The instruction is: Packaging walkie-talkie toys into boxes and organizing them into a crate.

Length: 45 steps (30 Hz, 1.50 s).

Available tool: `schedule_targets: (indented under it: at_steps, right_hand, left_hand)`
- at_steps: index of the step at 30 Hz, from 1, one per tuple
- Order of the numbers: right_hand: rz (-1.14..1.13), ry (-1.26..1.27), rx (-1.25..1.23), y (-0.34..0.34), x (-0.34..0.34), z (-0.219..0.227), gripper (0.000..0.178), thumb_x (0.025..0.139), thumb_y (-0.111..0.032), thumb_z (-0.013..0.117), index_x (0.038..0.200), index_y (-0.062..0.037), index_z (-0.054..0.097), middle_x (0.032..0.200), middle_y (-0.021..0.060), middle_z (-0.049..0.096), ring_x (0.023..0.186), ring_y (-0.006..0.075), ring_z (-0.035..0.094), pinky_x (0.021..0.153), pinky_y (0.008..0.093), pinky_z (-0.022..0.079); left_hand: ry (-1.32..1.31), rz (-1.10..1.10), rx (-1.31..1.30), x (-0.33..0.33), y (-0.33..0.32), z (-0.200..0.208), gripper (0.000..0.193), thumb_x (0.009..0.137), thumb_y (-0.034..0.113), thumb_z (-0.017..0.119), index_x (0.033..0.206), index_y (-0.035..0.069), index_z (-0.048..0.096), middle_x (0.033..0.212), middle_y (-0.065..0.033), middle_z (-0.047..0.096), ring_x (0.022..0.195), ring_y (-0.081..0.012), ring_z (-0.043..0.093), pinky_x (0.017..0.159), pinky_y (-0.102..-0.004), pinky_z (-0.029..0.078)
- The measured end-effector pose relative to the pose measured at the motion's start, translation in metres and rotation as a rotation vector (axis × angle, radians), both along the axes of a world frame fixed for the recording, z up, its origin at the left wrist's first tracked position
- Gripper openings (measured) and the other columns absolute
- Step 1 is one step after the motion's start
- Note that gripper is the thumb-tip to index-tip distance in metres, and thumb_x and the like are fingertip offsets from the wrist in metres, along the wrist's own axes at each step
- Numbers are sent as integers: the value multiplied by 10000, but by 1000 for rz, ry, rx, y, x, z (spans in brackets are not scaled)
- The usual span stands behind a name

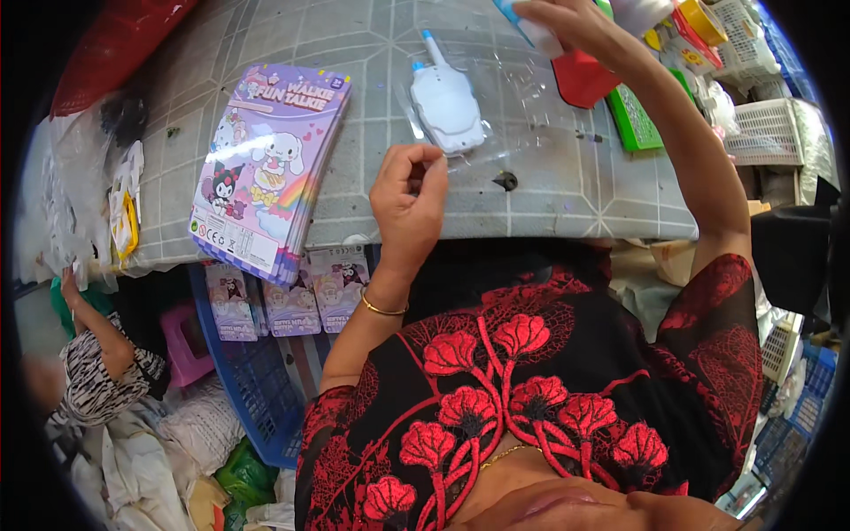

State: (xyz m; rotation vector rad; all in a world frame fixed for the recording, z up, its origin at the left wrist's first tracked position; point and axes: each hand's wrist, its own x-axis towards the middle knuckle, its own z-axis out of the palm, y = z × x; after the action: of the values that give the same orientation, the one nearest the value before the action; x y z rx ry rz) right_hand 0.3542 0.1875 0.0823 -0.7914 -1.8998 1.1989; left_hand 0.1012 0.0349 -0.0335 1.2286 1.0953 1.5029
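A white toy walkie-talkie with a blue-tipped antenna lies in a clear plastic blister tray on the table. My left hand is at the tray's near edge, fingers curled into a pinch; whatever is between the fingertips is hidden. At the top edge of the view, my right hand reaches far out and grips a white and light-blue plastic piece, partly cut off by the frame. To the left sits a stack of purple printed backing cards with cartoon characters.
A grey checked cloth covers the table. Beyond my right arm are a red container, a green basket and white baskets. Below the table's edge, a blue crate holds more cards. Another person works at far left.
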Motion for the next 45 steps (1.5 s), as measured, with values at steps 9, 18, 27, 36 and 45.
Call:
schedule_targets:
  at_steps: [9, 18, 27, 36, 45]
  right_hand:
    - [-550, -904, 411, -95, -48, -32, 564, 834, -316, 638, 1298, -69, 433, 1213, 191, 533, 934, 386, 639, 781, 460, 518]
    - [-498, -1077, 525, -81, -71, -59, 452, 786, -319, 630, 1109, -14, 547, 1031, 178, 571, 853, 343, 638, 661, 491, 535]
    - [-370, -952, 619, -93, -59, -59, 570, 829, -463, 630, 1147, -7, 505, 1044, 205, 554, 953, 387, 593, 751, 486, 501]
    - [-386, -879, 715, -103, -62, -69, 581, 844, -405, 636, 1237, -4, 487, 1207, 212, 503, 994, 365, 530, 848, 446, 458]
    - [-278, -833, 482, -146, -79, -47, 552, 856, -289, 658, 1300, -19, 473, 1287, 242, 476, 1069, 403, 517, 932, 444, 429]
  left_hand:
    - [42, -23, 48, -5, 0, -9, 81, 870, -10, 636, 944, 21, 627, 797, 43, 563, 661, -21, 487, 581, -168, 392]
    - [-21, -44, -22, -6, -3, -2, 68, 842, -64, 604, 870, -4, 623, 846, 25, 537, 669, -24, 453, 578, -173, 377]
    - [-160, 19, -54, -11, -5, 1, 66, 881, -38, 570, 907, 14, 603, 819, 23, 539, 658, -30, 479, 571, -175, 395]
    - [-307, 153, -36, -4, 2, 3, 239, 914, 34, 574, 1143, 24, 507, 948, -28, 537, 652, -52, 494, 575, -178, 406]
    - [-245, 160, -77, -27, -13, 4, 409, 874, -29, 609, 1240, 4, 428, 1064, -43, 456, 779, -45, 477, 655, -177, 423]
